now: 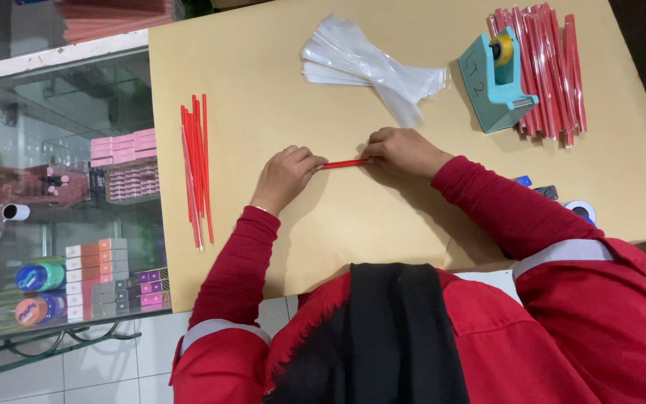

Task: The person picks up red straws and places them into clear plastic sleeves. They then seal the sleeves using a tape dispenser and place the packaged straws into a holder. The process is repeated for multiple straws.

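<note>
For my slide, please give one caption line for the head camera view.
Both hands, left hand and right hand, hold one thin red stick over a tan board, beside clear plastic sleeves.

Loose sticks lie left of both hands – tape dispenser and sleeves beyond them

We're in a small shop, by the look of it. At nine o'clock stands a glass display case stocked with rows of little pink boxes, more small cartons and round tubs at eight o'clock. The tan bench serves as a packing counter, with clear bags at twelve and a teal tape dispenser at one.
</note>
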